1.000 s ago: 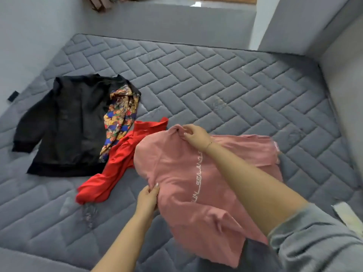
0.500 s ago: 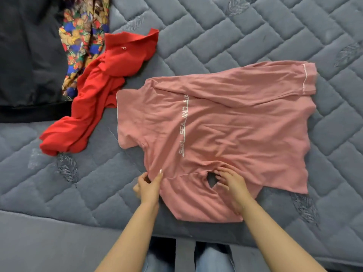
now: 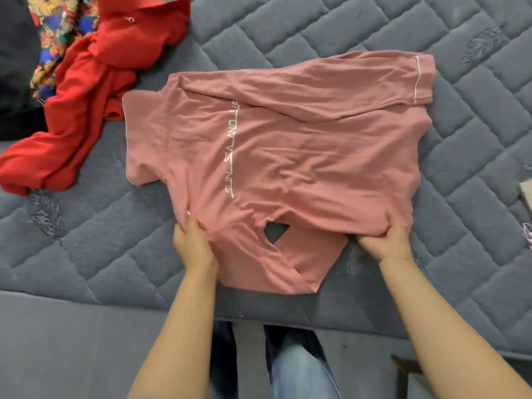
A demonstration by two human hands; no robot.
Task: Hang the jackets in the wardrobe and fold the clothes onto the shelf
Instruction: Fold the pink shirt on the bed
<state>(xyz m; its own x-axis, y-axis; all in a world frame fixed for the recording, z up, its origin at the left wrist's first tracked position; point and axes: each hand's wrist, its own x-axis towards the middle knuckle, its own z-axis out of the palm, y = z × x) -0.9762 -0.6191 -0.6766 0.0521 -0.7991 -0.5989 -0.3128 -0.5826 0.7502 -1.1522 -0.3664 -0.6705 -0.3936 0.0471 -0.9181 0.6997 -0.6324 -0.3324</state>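
Note:
A pink T-shirt [image 3: 288, 133] with a line of white lettering lies spread sideways on the grey quilted mattress [image 3: 359, 27]. Its far edge is folded over toward the middle. My left hand [image 3: 193, 246] pinches the shirt's near edge at the left. Farther right on that same edge, my right hand [image 3: 385, 240] grips the fabric. A red garment [image 3: 86, 93] lies crumpled to the left of the shirt, touching its corner. Beyond it at the top left are a patterned colourful cloth [image 3: 54, 33] and a black jacket [image 3: 14, 59], both cut off by the frame.
The mattress front edge [image 3: 86, 309] runs across below my hands, with my legs in jeans [image 3: 296, 370] beneath it. A pale flat object [image 3: 525, 194] pokes in at the right edge.
My right hand has slid from the middle of the shirt's near edge out to the right and taken hold of the fabric there. The camera has come closer to the shirt.

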